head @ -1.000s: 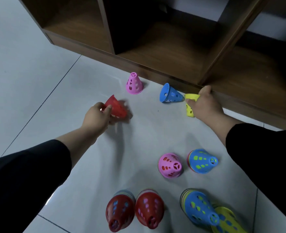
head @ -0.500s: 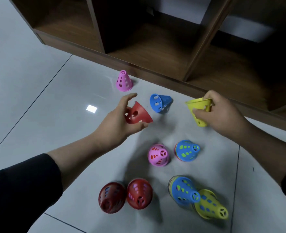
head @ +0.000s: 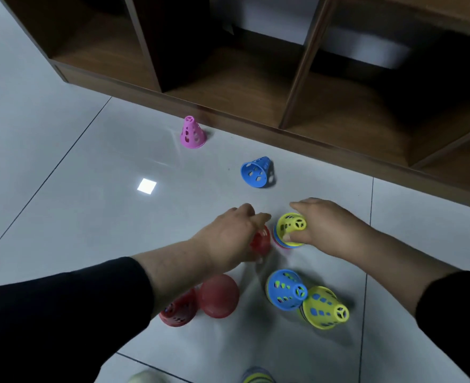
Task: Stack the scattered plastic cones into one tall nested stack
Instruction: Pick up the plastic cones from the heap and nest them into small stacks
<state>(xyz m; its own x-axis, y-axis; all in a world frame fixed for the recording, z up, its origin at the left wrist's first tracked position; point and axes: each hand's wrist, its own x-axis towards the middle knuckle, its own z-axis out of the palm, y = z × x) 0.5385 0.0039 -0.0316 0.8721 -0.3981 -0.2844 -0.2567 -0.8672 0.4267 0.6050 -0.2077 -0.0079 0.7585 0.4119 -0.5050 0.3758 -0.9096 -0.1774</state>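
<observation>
My right hand (head: 327, 226) grips a yellow cone (head: 291, 226) set on top of a small stack with pink and blue rims. My left hand (head: 232, 236) holds a red cone (head: 261, 241) just left of that stack, mostly hidden under my fingers. Farther away, a blue cone (head: 256, 172) lies on its side and a pink cone (head: 191, 132) stands upright near the shelf. Nearer me are two red stacks (head: 217, 297) on their sides, a blue-topped stack (head: 285, 290) and a yellow-topped stack (head: 325, 308).
A brown wooden shelf unit (head: 256, 117) with open compartments runs along the far edge of the grey tiled floor (head: 90, 217). Another striped cone stack (head: 257, 377) peeks in at the bottom edge, beside a pale shoe tip (head: 145, 378).
Both hands came down and toward me with their cones. The yellow cone now sits on the stack that had a blue top; the red cone is low, where the pink stack stood.
</observation>
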